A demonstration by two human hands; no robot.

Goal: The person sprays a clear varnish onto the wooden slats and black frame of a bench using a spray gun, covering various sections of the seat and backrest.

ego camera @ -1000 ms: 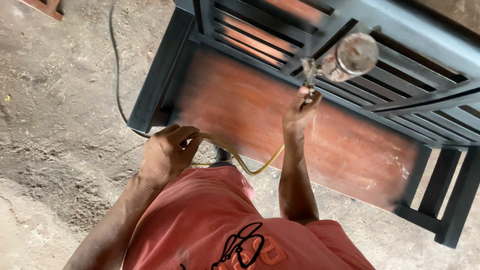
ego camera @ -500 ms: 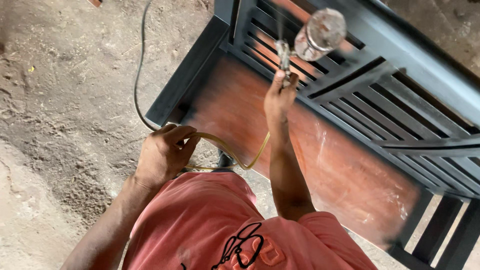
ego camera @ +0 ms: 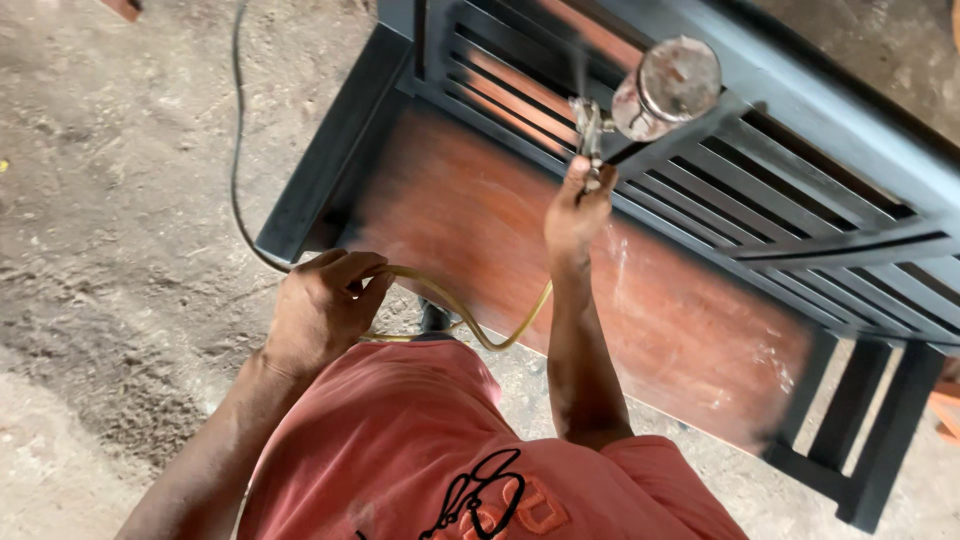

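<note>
My right hand is raised and grips a metal spray gun with a round, paint-stained cup on top. Its nozzle is close to the dark slats of a wooden bench's backrest, and a faint mist shows above it. My left hand is closed around a yellowish air hose that loops down and back up toward the gun. The bench has a reddish-brown seat panel and a dark-painted frame. I wear a red shirt.
The bench stands on rough, dusty concrete ground. A thin dark hose runs across the ground at the bench's left end. Dark bench legs stand at the lower right. An orange object sits at the right edge.
My right hand has carried the spray gun leftward along the backrest slats toward the bench's left end. My left hand keeps its hold on the hose.
</note>
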